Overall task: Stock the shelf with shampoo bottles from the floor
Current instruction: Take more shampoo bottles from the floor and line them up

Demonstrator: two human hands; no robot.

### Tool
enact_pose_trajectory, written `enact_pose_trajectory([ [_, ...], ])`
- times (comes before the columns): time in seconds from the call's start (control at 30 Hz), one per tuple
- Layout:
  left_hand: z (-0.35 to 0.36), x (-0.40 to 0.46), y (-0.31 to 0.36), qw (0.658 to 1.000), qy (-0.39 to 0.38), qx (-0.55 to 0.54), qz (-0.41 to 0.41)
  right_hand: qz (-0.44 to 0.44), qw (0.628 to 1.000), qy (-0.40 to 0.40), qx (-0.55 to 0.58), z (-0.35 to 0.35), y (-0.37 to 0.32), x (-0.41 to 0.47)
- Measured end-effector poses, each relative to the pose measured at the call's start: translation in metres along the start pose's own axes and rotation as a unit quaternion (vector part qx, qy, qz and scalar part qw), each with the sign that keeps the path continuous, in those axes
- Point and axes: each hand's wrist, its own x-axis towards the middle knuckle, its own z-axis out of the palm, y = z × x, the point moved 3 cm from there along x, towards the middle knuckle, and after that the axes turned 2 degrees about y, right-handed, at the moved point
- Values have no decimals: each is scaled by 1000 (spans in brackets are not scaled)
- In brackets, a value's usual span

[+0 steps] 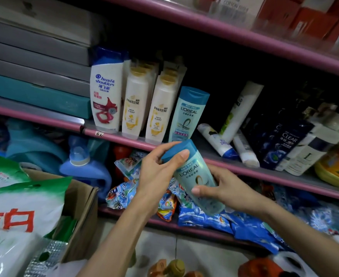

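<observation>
Right now you are holding a teal L'Oréal shampoo bottle (194,176) in both hands, just in front of the pink shelf edge (264,172). Your left hand (156,172) is curling round its blue cap end, thumb lying across the cap, while your right hand (224,186) is cupping the lower body, fingers wrapping behind and thumb pressing the front. The bottle is tilting, cap up and leftward. It looks like smooth, rigid plastic, probably full and moderately heavy, so a glossy wall could slip; taking it round the waist where the body narrows should be surest, not by the cap alone. Beyond the bottle in your hands, a matching L'Oréal bottle (188,114) is standing upright on the shelf, just right of two Pantene bottles (158,110). Farther right of it, white tubes (216,140) are lying toppled.
</observation>
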Motion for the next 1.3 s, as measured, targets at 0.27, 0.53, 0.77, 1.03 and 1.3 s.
enact_pose_trajectory([
  [0.27,3,18,-2,999,41,-10,-4,-72,948,237,202,-57,-5,26],
  [0.53,13,26,-23,954,81,289,-17,-21,916,277,290,-72,30,116],
  [0.77,21,36,-34,952,45,297,-54,-10,939,207,275,-62,35,156],
  [1.03,15,42,-43,920,48,383,-63,5,965,225,135,-44,46,162],
  [1.3,13,41,-46,914,39,399,-61,-39,970,220,95,-35,44,162],
])
